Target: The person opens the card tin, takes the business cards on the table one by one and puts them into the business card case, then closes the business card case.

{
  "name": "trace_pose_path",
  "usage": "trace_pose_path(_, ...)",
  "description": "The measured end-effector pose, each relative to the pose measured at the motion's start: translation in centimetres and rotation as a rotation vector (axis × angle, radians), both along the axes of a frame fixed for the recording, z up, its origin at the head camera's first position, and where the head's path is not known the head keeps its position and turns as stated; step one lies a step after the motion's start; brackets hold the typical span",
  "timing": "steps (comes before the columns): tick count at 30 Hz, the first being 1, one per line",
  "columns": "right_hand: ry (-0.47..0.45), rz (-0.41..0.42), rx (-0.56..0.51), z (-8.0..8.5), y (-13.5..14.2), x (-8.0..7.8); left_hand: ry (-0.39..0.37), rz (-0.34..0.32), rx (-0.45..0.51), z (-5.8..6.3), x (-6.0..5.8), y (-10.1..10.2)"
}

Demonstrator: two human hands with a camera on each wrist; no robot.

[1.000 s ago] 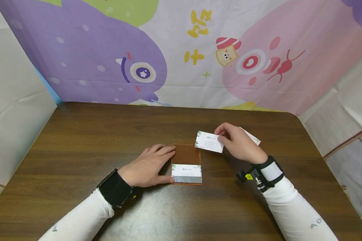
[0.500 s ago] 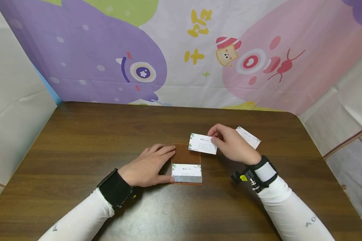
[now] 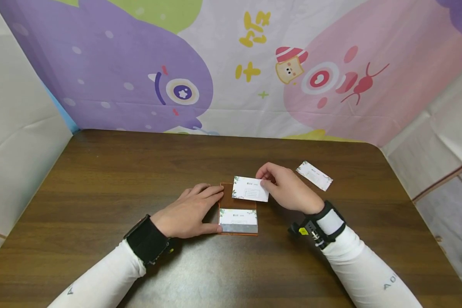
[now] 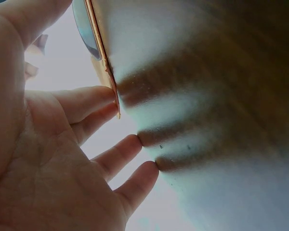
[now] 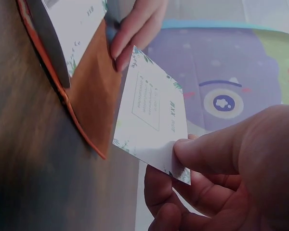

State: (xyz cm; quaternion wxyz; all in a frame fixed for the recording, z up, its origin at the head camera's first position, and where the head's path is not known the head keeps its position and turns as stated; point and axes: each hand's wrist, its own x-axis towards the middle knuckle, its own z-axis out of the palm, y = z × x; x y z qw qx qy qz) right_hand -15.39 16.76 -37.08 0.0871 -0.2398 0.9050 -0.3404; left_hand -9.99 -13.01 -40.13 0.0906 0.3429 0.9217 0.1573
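The held card (image 3: 250, 189) is printed face up over the upper brown panel of the card holder (image 5: 94, 101), its right end jutting past the holder's edge; in the right-wrist view we see it tilted and seemingly clear of the panel. The right hand (image 3: 292, 188) has its fingers clamped on that end, thumb on the print, the others behind. As we judge it, the step in hand is bringing this card to the holder, and a pinch at 1 end lets the far corner swing; we would shift toward the middle of the top edge, square the long side, and grip lightly so the card does not bow.

Below the panel, 1 pocketed card (image 3: 238, 215) shows above the grey pocket (image 3: 238, 229); we should avoid catching its edge. The left hand (image 3: 192, 211) touches the holder's left edge, fingers apart (ring and little fingertips rest on the bench (image 3: 138, 162)); we would press firmly there against sliding. Beyond the right hand, 1 loose card (image 3: 314, 175) lies askew on the bench, in front of the cloth backdrop (image 3: 231, 90).
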Motion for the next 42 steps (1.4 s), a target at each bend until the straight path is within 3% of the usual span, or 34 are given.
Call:
trace_pose_path(22, -0.029, 0.073, 0.012, -0.9, -2.2, 1.1, -0.004, -0.001, -0.002, 0.0, -0.1, 0.0)
trace_pose_path(42, -0.035, 0.09, 0.03, -1.6, -2.7, 2.0, -0.028, 0.008, -0.006, 0.0, 0.0, 0.1)
